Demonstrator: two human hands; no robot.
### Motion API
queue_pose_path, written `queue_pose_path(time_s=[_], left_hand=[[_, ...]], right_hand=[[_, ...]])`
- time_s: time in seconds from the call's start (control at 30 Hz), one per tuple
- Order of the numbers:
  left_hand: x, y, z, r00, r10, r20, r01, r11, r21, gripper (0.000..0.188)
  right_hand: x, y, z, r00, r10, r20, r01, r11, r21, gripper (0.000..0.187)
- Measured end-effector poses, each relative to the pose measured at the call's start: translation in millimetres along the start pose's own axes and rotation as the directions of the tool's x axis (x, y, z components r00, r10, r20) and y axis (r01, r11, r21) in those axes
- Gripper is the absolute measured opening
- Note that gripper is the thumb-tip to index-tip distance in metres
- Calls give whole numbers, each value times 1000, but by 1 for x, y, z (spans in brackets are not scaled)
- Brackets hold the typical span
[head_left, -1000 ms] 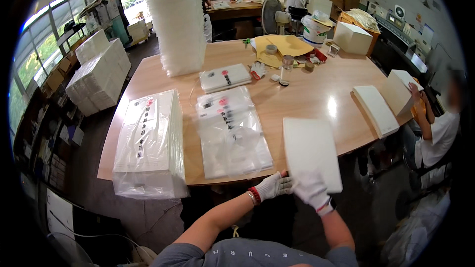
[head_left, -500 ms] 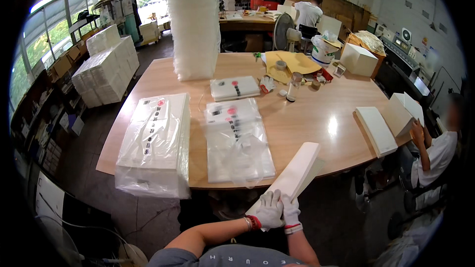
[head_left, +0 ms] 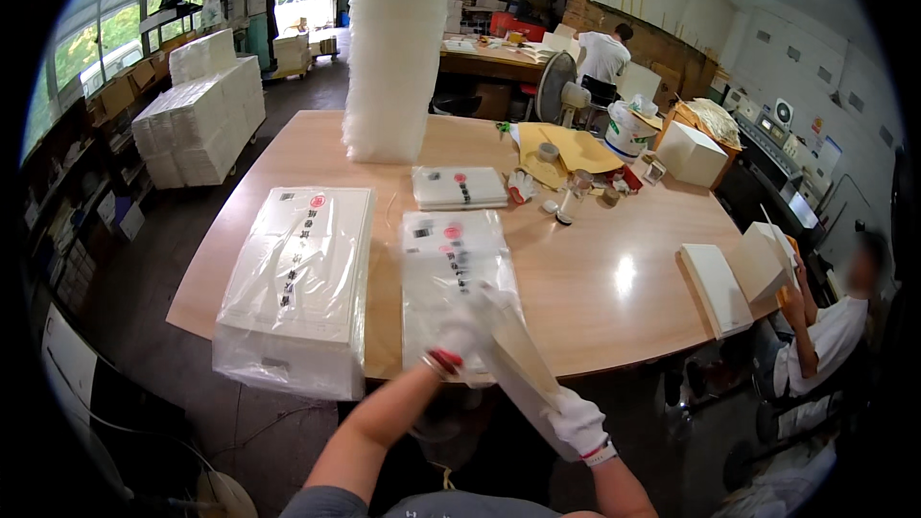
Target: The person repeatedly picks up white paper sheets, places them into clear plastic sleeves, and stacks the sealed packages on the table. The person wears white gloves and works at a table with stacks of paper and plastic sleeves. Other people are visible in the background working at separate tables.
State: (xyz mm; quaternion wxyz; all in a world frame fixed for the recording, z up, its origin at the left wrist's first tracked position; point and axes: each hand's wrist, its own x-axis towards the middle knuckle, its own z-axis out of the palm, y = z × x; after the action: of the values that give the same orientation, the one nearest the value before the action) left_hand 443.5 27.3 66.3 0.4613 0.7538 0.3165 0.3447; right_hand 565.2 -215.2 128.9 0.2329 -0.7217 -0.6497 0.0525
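A long white folded cardboard piece (head_left: 518, 357) slants in front of me at the table's near edge. My gloved right hand (head_left: 578, 421) is closed around its lower right edge. My gloved left hand (head_left: 460, 338), smeared by motion, is beside the piece's upper left edge, over a stack of clear printed plastic bags (head_left: 432, 273); its fingers do not show clearly. To the left, a stack of white boards in a clear printed bag (head_left: 297, 278) lies on the table, its near end overhanging the edge. A smaller pile of folded bags (head_left: 459, 188) lies behind the bag stack.
A tall stack of white translucent sheets (head_left: 393, 58) stands at the back of the wooden table (head_left: 595, 297). Tape rolls, a glove (head_left: 523, 186) and yellow paper (head_left: 566, 155) lie at the back right. A seated person (head_left: 825, 336) handles a white box (head_left: 758, 264) at the right.
My hands have moved apart, the left one leftward over the bags, the right one slightly right and down. The white cardboard piece has swung from leaning right to leaning left.
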Motion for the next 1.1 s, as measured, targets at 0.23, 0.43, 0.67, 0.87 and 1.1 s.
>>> queue_pose_path(time_s=[0.23,0.43,0.67,0.87,1.1], left_hand=[[-48,27,41,927,366,86,-357,784,508,35],[13,20,-9,972,196,-131,-156,951,266,43],[-62,80,34,900,39,435,-159,957,243,32],[-68,33,19,959,18,284,-85,971,225,37],[-87,-47,-36,803,475,361,-586,514,626,47]], right_hand=[[25,0,42,877,289,383,-336,940,59,39],[11,-19,56,979,-62,193,44,995,94,29],[30,2,82,994,41,104,-80,912,401,41],[47,27,89,954,299,-10,-282,909,308,73],[84,42,161,921,373,-114,-374,927,13,79]])
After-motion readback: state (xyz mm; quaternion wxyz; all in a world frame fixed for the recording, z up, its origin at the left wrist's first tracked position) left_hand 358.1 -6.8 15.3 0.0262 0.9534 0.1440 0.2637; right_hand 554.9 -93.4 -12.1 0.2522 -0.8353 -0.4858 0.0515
